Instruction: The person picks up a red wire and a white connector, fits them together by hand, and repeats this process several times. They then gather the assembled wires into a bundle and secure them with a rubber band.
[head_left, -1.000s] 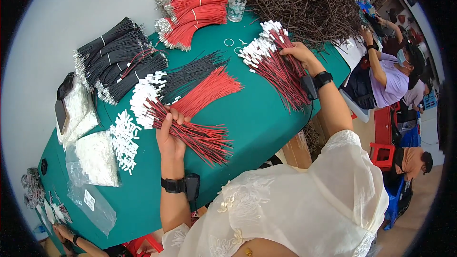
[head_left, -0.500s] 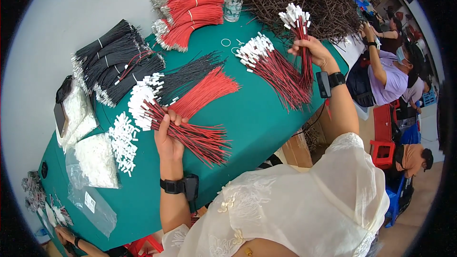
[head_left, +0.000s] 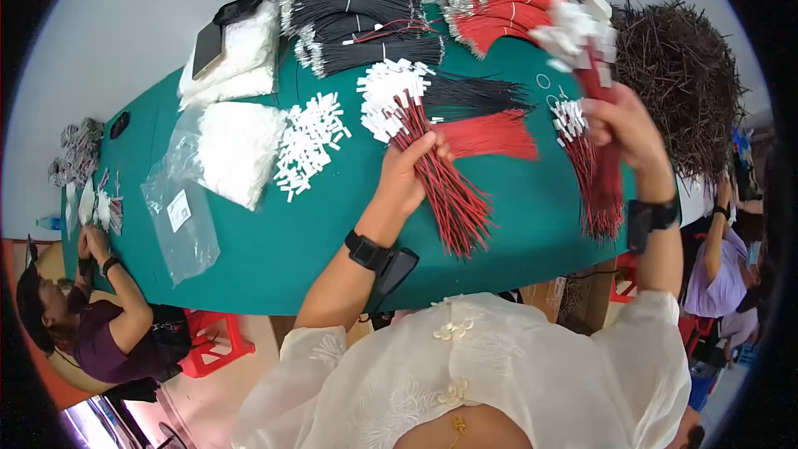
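Red-and-black wire bunch [head_left: 600,129] w/ white plugs on top is up in the air, off the bench [head_left: 274,233], standing nearly straight up, prob so the plug ends show and the loose ends hang down even. Right hand [head_left: 625,126] has its fingers closed tight round the middle of it.

Left hand [head_left: 409,176] rests on the bench, fingers wrapped over a 2nd wire bunch [head_left: 432,170] that lies flat, plugs pointing away from the person. Looks like it is pinned down so it won't roll or spread.

Just under the right fingers lies a 3rd bunch [head_left: 578,145], same kind, on the green cover. So 3 plugged bunches near the hands: 1 held up, 1 pressed down, 1 lying free.

Between both hands: 1 loose red wire fan [head_left: 486,135] and 1 black wire fan [head_left: 474,93], no plugs on the near ends.

Left of the left fingers: 1 small heap of white plugs [head_left: 309,140], then 2 clear bags [head_left: 237,154] of more white bits.

Far side, past the fingers: tied black wire bundles [head_left: 357,12], about 4, and tied red wire bundles [head_left: 503,4], about 3; can't count exact. Right of them is 1 big brown wire pile [head_left: 682,75].

Another person [head_left: 100,324] sits at the far left end of the bench.
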Demonstrator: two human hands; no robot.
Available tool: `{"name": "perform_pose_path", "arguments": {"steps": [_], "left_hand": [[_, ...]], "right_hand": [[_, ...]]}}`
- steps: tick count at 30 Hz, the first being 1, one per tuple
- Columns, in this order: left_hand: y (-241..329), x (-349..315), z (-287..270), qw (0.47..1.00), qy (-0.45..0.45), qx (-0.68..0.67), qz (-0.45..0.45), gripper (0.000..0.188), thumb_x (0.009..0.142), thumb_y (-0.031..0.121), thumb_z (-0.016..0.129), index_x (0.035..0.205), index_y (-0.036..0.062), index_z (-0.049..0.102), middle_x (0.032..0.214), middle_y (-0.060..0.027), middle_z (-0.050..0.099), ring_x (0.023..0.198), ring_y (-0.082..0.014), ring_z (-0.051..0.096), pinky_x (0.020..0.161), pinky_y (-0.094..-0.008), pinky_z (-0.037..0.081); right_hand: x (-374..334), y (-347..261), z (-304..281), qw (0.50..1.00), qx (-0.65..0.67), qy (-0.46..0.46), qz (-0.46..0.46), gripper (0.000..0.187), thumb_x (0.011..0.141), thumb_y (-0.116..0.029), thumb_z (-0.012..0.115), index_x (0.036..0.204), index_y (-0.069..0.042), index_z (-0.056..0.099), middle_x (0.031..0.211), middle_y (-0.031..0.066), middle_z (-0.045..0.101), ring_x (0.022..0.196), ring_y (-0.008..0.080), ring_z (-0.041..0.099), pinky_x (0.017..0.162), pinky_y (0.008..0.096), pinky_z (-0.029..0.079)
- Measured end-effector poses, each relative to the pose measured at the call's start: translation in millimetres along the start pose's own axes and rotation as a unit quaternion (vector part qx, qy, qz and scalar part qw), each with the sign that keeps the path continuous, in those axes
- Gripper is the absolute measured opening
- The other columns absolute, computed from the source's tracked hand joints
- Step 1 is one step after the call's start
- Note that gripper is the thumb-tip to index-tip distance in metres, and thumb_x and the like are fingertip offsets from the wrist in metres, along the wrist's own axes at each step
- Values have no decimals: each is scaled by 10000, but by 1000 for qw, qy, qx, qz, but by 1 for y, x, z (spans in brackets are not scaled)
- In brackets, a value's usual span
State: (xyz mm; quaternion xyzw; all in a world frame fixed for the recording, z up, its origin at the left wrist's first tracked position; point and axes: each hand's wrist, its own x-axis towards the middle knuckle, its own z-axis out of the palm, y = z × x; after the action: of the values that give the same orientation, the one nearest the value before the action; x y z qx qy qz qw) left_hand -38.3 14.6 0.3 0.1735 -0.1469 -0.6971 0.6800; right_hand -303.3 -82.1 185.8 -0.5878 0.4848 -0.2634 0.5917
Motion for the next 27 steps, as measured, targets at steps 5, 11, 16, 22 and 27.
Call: {"name": "perform_pose_path", "arguments": {"steps": [5, 11, 16, 22, 27], "left_hand": [[-4, -3, 8, 1000, 3, -24, -19, 351, 884, 104, 658, 1190, 17, 508, 1111, -106, 620, 992, -208, 610, 878, -368, 521], [-4, -6, 2, 999, 12, -40, -19, 439, 865, 105, 681, 1255, 21, 500, 1206, -86, 599, 1103, -195, 586, 940, -360, 506], [2, -7, 8, 999, 34, 8, -30, 486, 838, 93, 702, 1279, 32, 506, 1196, -78, 602, 1105, -190, 584, 954, -363, 501], [4, -8, 4, 994, 45, 11, -103, 482, 834, 89, 702, 1274, 40, 511, 1154, -77, 613, 1022, -206, 614, 925, -394, 520], [-5, -7, -5, 986, -51, -97, -125, 482, 836, 98, 696, 1274, 32, 508, 1097, -88, 623, 959, -223, 628, 899, -449, 531]], "right_hand": [[41, 31, 91, 982, 65, -175, 14, 204, 887, -104, 648, 1045, -50, 531, 725, -16, 505, 566, 80, 465, 520, 250, 413], [39, 69, 152, 929, -277, -79, -231, 574, 873, -257, 669, 1316, 24, 435, 1191, 200, 506, 1075, 315, 502, 909, 416, 429], [15, 63, 154, 718, -575, 22, -391, 753, 839, -434, 666, 1350, 52, 401, 1357, 280, 395, 1261, 427, 382, 1009, 453, 384], [14, 36, 150, 753, -580, -31, -310, 714, 834, -490, 646, 1301, 23, 481, 1236, 224, 520, 1156, 377, 499, 967, 432, 421], [86, -6, 94, 880, -378, -148, -246, 531, 949, -421, 539, 1280, -6, 544, 1196, 136, 610, 1121, 272, 577, 938, 356, 449]]}}
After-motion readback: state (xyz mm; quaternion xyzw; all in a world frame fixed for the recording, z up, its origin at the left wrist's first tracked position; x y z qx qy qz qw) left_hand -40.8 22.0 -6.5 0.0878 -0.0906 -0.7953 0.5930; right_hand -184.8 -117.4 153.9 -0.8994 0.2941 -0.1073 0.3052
